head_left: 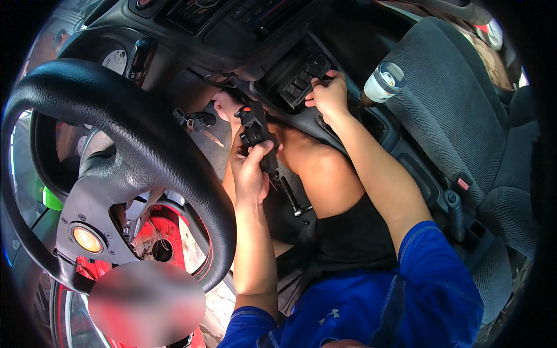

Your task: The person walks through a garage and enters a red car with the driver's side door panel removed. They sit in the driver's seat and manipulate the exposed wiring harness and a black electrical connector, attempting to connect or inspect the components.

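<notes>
My left hand [252, 168] is closed around a long black plastic part [253, 124] with a red piece near its upper end, held upright above my legs. Its exact kind is unclear. My right hand [329, 97] reaches to the centre console, thumb and fingers pinching the near right edge of a black panel [303, 81] with several square sections that look like window switches. The panel lies in or over the console recess; its underside is hidden. Below my left hand, between my thighs, a dark metal rod-like tool [295, 197] slants downward.
A steering wheel [133, 133] fills the left side. Keys [200, 120] hang beside it. A clear cup with white contents [384, 82] stands right of my right hand, close to the grey passenger seat [447, 87]. A lever [454, 206] rises by the seat-belt buckle [462, 184].
</notes>
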`<state>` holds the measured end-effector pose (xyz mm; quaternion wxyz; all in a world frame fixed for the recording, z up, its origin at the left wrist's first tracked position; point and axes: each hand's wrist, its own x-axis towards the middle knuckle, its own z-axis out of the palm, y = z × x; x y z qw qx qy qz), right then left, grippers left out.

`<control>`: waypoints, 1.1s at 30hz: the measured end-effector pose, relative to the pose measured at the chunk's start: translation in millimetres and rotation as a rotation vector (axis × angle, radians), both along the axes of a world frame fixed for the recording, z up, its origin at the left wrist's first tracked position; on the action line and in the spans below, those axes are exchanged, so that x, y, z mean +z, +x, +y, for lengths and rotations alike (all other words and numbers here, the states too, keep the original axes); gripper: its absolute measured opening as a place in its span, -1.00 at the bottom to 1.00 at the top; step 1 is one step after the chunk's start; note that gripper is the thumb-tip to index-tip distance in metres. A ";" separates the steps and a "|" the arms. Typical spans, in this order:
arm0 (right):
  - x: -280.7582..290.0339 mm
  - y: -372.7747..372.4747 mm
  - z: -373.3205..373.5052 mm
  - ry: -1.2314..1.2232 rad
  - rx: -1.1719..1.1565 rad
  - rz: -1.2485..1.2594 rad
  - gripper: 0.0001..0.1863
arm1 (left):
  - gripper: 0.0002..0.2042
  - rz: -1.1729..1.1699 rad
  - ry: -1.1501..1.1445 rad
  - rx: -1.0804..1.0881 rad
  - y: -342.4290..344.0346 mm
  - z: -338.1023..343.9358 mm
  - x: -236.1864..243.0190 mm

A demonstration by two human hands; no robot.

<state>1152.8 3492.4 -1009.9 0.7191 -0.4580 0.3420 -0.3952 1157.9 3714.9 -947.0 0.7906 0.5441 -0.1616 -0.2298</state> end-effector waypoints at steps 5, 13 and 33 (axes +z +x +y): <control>4.6 -5.5 -5.9 -0.073 0.126 0.188 -0.46 | -0.56 -0.244 0.175 -0.012 21.4 -24.4 -9.1; -22.2 -34.0 35.0 -0.689 -0.077 0.233 -0.33 | -0.51 -0.949 0.584 0.081 67.1 -98.3 -20.8; -15.7 -58.1 47.6 -0.630 0.233 0.099 -0.88 | -0.43 -1.418 0.742 0.300 67.3 -109.2 -38.7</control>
